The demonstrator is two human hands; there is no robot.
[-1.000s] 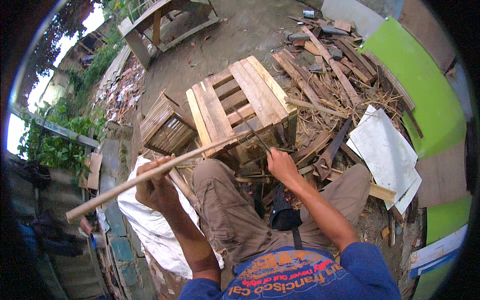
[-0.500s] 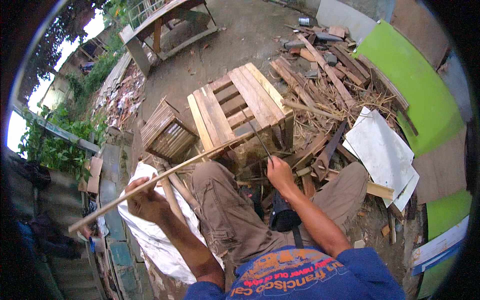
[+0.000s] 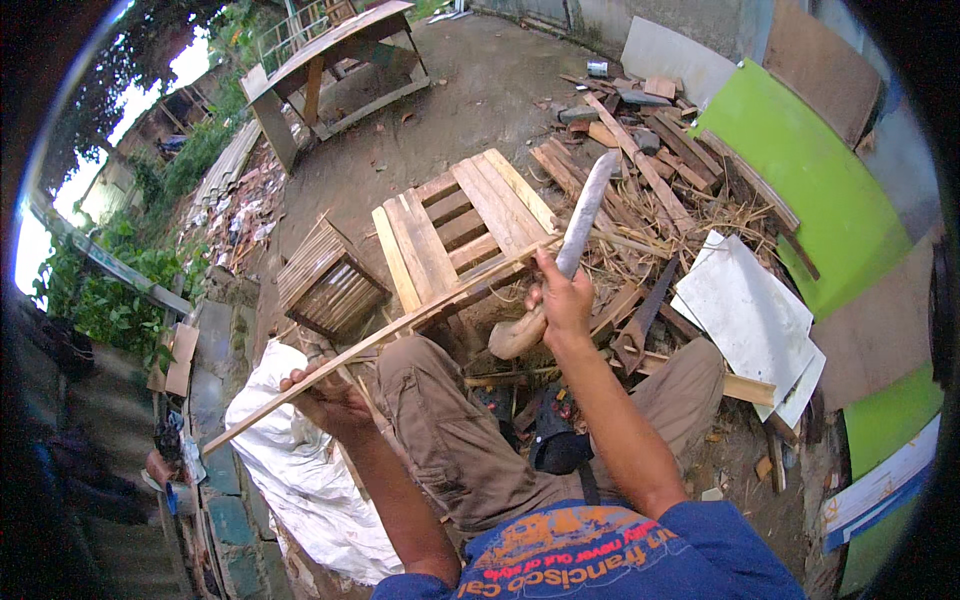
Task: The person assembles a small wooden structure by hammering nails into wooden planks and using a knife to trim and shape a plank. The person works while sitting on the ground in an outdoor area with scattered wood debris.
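Observation:
My left hand (image 3: 335,408) grips a long, thin wooden strip (image 3: 400,326), which slants up and rightward across my left knee. Its far end lies over the edge of a low slatted wooden bench (image 3: 500,205). In my right hand (image 3: 566,305) is a machete (image 3: 588,218) with a broad grey blade and a curved wooden handle. The blade points up and away, its flat side showing, close to the strip's far end. I cannot tell whether blade and strip touch.
Left of the bench stands a small slatted crate (image 3: 332,280). A white sack (image 3: 290,450) lies beside my left leg. Scrap wood (image 3: 640,165) is heaped at the right, with a handsaw (image 3: 650,320) and white sheets (image 3: 750,310) nearby. A wooden table (image 3: 330,45) stands farther back.
My right hand has risen slightly and turned the machete, so its blade now shows broad instead of edge-on. The strip and my left hand have shifted a little to the right.

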